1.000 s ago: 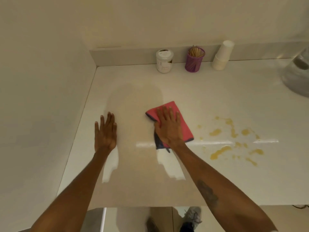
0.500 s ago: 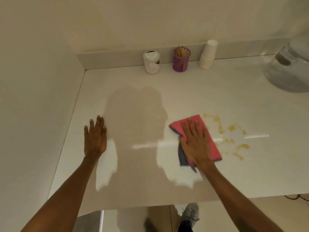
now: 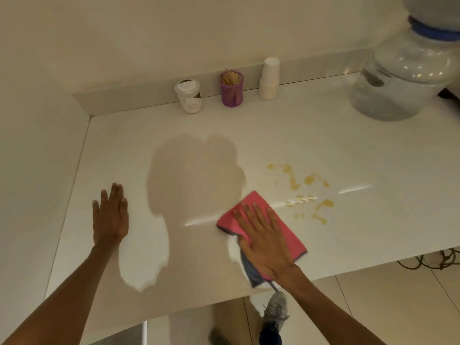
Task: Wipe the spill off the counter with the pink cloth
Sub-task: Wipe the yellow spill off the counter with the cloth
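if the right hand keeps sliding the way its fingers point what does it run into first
Probably bare counter for a stretch. The right hand, flat on the pink cloth, points up and slightly left, so its line looks to pass left of the yellow spill, toward the purple stick holder at the back.

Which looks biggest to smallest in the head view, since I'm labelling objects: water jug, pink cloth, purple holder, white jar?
1. water jug, though it is cut off at the frame edge.
2. pink cloth, partly under the right hand.
3. purple holder and white jar look alike; unranked.
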